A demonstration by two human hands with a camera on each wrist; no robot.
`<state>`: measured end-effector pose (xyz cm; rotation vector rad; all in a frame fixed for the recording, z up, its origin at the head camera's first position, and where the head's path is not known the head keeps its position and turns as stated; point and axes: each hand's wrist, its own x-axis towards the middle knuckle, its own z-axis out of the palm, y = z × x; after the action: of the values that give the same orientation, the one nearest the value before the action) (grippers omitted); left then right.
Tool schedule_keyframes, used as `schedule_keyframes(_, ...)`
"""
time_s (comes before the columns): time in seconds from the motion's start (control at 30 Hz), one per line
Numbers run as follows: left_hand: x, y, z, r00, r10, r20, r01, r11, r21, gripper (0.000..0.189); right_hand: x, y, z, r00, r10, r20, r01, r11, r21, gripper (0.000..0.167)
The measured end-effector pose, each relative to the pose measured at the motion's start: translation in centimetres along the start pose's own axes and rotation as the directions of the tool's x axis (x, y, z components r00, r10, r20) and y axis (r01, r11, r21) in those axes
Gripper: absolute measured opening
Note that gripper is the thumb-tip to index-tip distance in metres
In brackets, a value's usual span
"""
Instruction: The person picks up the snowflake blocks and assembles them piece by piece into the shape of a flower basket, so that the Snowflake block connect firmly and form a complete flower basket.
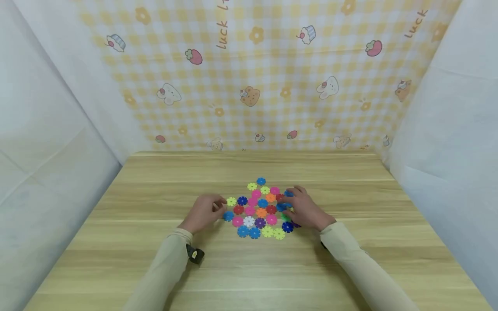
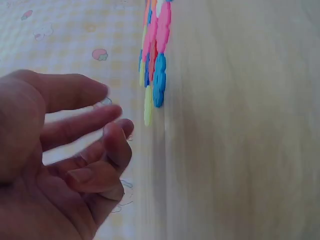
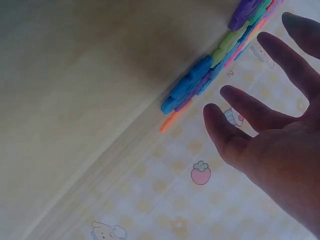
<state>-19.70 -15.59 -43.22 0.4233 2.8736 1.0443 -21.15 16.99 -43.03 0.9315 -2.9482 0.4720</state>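
Note:
Many notched plastic snowflake discs lie flat and close together on the tabletop, in pink, blue, yellow, orange, red and purple, with one white disc [image 1: 248, 221] near the front. My left hand [image 1: 205, 211] hovers at the left side of the group, fingers loosely bent and holding nothing. Nearest to it are a yellow-green disc [image 1: 231, 201] and a light blue disc [image 2: 159, 80]. Over the right side is my right hand [image 1: 305, 209], its fingers spread apart in the right wrist view with nothing between them. It partly hides several discs there, including a green disc [image 1: 285, 217].
The wooden table [image 1: 249, 268] reaches back to a yellow checked curtain [image 1: 268, 73]. White cloth [image 1: 50, 142] hangs on both sides. A dark wrist strap with a small device [image 1: 196, 255] sits at my left cuff. A dark blue disc [image 1: 287, 226] lies below my right hand.

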Motion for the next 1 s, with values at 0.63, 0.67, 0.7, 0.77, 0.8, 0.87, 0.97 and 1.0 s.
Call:
schedule_keyframes(0.63, 0.4, 1.3, 1.8, 0.993, -0.111, 0.036, 0.106, 0.986, 0.129, 0.021, 2.1, -0.1, -0.2, 0.991, 0.109, 0.072, -0.110, 0.994, 0.008, 0.023)
schedule_keyframes(0.67, 0.4, 1.4, 1.8, 0.993, -0.113, 0.038, 0.107, 0.985, 0.133, 0.020, 2.2, 0.0, -0.2, 0.991, 0.111, 0.075, -0.112, 0.994, 0.010, 0.023)
schedule_keyframes(0.7, 0.5, 1.5, 1.7, 0.992, -0.116, 0.041, 0.109, 0.985, 0.131, 0.020, 2.3, 0.0, -0.2, 0.991, 0.109, 0.078, -0.110, 0.994, 0.009, 0.023)
schedule_keyframes(0.77, 0.5, 1.4, 1.7, 0.992, -0.117, 0.041, 0.112, 0.987, 0.116, 0.019, 2.4, 0.1, -0.2, 0.992, 0.099, 0.084, -0.100, 0.995, 0.015, 0.022)
schedule_keyframes(0.8, 0.5, 1.4, 1.6, 0.992, -0.119, 0.039, 0.114, 0.988, 0.102, 0.018, 2.4, 0.1, -0.3, 0.992, 0.092, 0.085, -0.094, 0.995, 0.022, 0.021)
schedule_keyframes(0.87, 0.6, 1.3, 1.4, 0.991, -0.128, 0.036, 0.125, 0.990, 0.063, 0.016, 2.5, 0.1, -0.3, 0.994, 0.076, 0.081, -0.079, 0.996, 0.044, 0.020)
schedule_keyframes(0.97, 0.7, 0.9, 1.2, 0.990, -0.139, 0.031, 0.139, 0.990, -0.002, 0.013, 2.5, 0.3, -0.4, 0.995, 0.060, 0.077, -0.068, 0.992, 0.110, 0.018)
schedule_keyframes(1.0, 0.8, 0.8, 1.1, 0.989, -0.144, 0.030, 0.144, 0.989, -0.023, 0.012, 2.5, 0.4, -0.4, 0.996, 0.054, 0.075, -0.064, 0.989, 0.136, 0.017)
